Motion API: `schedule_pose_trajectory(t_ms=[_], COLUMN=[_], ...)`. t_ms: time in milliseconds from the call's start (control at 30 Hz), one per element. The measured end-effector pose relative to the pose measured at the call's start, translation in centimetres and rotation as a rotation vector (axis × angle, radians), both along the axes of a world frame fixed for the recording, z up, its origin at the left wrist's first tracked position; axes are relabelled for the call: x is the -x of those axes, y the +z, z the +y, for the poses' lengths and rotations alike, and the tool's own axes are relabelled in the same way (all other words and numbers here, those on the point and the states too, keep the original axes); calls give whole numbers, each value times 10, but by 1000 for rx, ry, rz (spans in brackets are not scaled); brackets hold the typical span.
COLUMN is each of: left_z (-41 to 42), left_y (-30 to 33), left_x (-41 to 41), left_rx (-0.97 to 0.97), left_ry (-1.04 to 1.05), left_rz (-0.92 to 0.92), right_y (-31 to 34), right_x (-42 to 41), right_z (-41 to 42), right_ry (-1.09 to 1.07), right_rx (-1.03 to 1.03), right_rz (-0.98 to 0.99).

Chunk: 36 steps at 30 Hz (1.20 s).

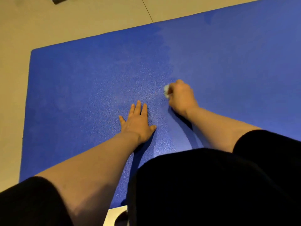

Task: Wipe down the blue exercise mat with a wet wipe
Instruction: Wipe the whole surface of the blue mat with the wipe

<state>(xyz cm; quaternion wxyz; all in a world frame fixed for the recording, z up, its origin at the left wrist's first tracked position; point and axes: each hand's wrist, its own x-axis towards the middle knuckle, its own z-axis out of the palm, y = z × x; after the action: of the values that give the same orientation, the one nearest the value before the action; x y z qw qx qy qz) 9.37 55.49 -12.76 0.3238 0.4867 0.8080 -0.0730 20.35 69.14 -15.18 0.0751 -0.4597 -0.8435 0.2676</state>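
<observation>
Two hands down on flat blue textured foam mat (81,82) w/ L hand (138,122) splayed flat bracing, R hand (180,95) fisted round crumpled white wet wipe (166,91) mid-mat; we'd overlap strokes, even pressure.

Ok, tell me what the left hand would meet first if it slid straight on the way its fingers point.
Only more blue mat, as far as the picture shows. The left hand lies flat, fingers pointing up the mat; the wet wipe in the right hand sits off to the right of that line.
</observation>
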Motion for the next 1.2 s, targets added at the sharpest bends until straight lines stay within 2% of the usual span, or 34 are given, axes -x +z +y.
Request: schedule_pose_trajectory(t_ms=[67,133,267,333,467,567,733,767,900,967,1033,1133,1200], left_z=[-11,-21,-26,-24,-28,-34,-44,-46,-61,-69,-70,-70,-73], left_y=[-2,-4,-9,-8,-9,-12,-20,-21,-26,-23,-19,-14,-14], left_x=[-9,-15,-22,-24,-25,-31,-55,-58,-63,-68,-71,-78,-86], left_rx=[-3,-16,-41,-45,-52,-75,-153,-165,-205,-219,-210,-244,-271], left_ry=[19,45,81,90,99,129,147,149,160,166,171,216,252], left_rz=[-9,1,11,-5,17,52,80,76,60,52,24,24,27], right_y=[-1,2,3,3,1,6,10,9,9,14,23,31,33], right_x=[-16,-12,8,4,-21,-24,-25,-30,-55,-62,-57,-47,-51], right_z=[17,5,-61,-67,-22,-27,-90,-86,-39,-37,-59,-103,-108], right_ry=[-157,-129,295,401,70,34,494,468,89,56,167,441,490], right_rx=[-32,-57,2,-9,-40,-59,18,-2,-90,-88,-33,73,45], right_rz=[-69,-88,-47,-49,-91,-129,-65,-46,-120,-171,-190,-186,-154])
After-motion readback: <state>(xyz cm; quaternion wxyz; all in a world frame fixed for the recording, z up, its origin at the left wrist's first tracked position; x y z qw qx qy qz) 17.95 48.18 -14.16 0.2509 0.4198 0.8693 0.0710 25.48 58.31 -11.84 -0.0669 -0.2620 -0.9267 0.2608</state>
